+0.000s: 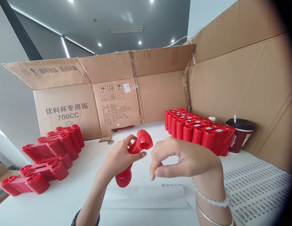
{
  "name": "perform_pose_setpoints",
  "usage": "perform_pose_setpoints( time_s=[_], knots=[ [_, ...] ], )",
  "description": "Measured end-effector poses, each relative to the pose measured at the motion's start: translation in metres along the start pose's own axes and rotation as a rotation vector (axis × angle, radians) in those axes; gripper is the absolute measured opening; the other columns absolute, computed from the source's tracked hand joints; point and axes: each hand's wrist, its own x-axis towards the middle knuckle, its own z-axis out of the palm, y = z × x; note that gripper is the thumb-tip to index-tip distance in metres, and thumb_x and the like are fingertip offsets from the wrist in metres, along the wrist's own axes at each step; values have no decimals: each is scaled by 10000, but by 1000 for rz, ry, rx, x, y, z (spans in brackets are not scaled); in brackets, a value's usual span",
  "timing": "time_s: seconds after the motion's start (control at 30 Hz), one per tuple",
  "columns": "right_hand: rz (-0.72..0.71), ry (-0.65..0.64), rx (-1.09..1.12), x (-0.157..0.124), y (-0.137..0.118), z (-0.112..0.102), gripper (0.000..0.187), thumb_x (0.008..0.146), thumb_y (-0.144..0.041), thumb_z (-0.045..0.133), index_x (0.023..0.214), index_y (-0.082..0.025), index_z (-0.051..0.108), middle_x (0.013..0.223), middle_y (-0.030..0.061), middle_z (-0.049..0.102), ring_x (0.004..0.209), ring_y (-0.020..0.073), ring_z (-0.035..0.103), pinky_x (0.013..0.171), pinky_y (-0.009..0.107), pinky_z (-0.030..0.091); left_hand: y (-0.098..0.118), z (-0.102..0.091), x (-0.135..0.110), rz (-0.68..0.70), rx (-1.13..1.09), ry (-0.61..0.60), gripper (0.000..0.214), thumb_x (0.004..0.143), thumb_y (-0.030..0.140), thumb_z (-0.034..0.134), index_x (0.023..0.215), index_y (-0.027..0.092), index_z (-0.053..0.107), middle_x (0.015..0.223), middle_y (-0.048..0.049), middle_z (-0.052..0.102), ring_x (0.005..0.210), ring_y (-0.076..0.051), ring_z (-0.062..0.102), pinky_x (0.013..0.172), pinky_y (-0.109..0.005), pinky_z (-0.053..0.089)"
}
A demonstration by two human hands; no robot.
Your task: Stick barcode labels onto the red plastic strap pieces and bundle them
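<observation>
My left hand [119, 157] grips a red ribbed plastic part [136, 153] with round ends, held up over the white table [89, 175]. A thin yellowish rubber band [142, 153] runs across the part towards my right hand [181, 160]. That hand is closed in a pinch on the band, just right of the part. A bead bracelet and a metal bangle sit on my right wrist.
Loose red parts [46, 157] lie at the left. Several banded stacks of red parts [197, 128] stand at the right, with a dark red lidded drink cup [240, 135] beside them. Cardboard walls [112, 100] close the back and right. Barcode label sheets [256, 191] lie front right, a backing strip [146, 196] below my hands.
</observation>
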Motion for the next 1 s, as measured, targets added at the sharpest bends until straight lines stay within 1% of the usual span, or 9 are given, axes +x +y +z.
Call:
perform_pose_setpoints(
  time_s=[0.07,0.13,0.27,0.37,0.47,0.63,0.73,0.83,1.0],
  knots=[
    [22,44,33,4,-2,5,203,911,-269,527,875,-182,706,725,0,624,690,108,559,680,251,447,1,4,0,5,56,-4,306,738,425,587,975,241,530,704,11,596,585,-169,519,528,-264,349],
    [62,177,123,9,3,5,258,943,-317,474,928,-181,692,640,-18,557,610,91,514,604,232,421,3,6,0,4,101,-17,272,738,422,582,938,245,529,705,13,607,597,-174,531,525,-265,351],
    [122,368,462,16,31,-10,273,957,-315,437,1046,-153,638,492,-83,349,436,61,276,430,198,262,1,3,3,-45,128,12,430,693,535,631,1013,271,519,732,27,622,594,-177,551,519,-266,367],
    [156,279,664,22,52,-18,256,929,-272,471,1106,-141,602,479,-101,291,431,60,176,410,198,183,-7,1,11,-80,160,36,463,685,557,633,1032,272,522,739,22,625,614,-187,573,536,-273,380],
    [183,192,722,29,59,-17,279,923,-285,478,1150,-155,574,494,-98,310,438,58,179,418,199,176,-15,0,20,-118,195,62,443,689,552,623,1010,261,532,702,18,615,637,-197,586,544,-275,379],
    [184,189,686,42,49,0,300,925,-281,462,1189,-166,548,527,-82,397,439,56,226,425,208,186,-18,3,23,-149,200,154,395,720,530,586,995,252,526,701,12,614,633,-194,585,539,-271,376],
    [195,207,619,53,38,17,340,920,-242,469,1252,-173,496,578,-63,499,464,59,292,450,205,243,-15,4,22,-175,227,189,277,749,390,550,971,228,514,676,2,594,597,-185,566,517,-265,352],
    [181,134,559,60,31,28,417,926,-225,474,1338,-191,423,637,-46,552,522,66,372,501,202,314,-15,1,22,-167,231,209,254,745,274,514,991,215,494,666,1,573,568,-173,545,488,-258,318],
    [148,126,543,49,28,18,570,939,-254,487,1456,-279,249,645,-61,558,485,61,312,477,204,285,-24,-10,23,-123,48,290,341,733,408,596,1009,229,506,758,6,613,617,-161,570,554,-264,411]
  ],
)
